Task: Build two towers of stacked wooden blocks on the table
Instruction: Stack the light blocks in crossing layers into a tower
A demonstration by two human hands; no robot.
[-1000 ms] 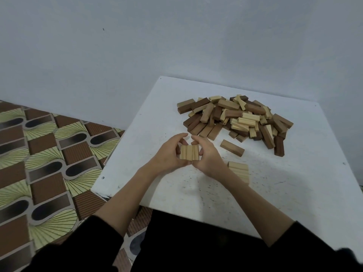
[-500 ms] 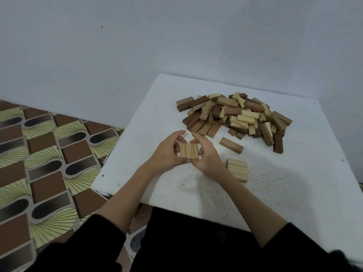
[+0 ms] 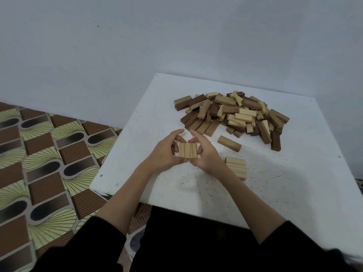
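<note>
A row of three light wooden blocks [image 3: 187,150] lies side by side on the white table [image 3: 294,193]. My left hand [image 3: 165,154] curls round its left side and my right hand [image 3: 206,154] round its right side, thumbs meeting at the near edge. To the right, a second set of light blocks [image 3: 236,167] lies flat, partly behind my right wrist. A heap of light and dark blocks [image 3: 231,114] sits farther back, and a single brown block [image 3: 229,143] lies apart from it.
The table stands against a pale wall [image 3: 176,36]. Its left edge [image 3: 117,146] drops to a patterned brown and green floor [image 3: 39,163]. My dark-clothed lap fills the space below the near edge.
Both hands stay round the three-block row, with only slight shifts. The camera view has drifted a little.
</note>
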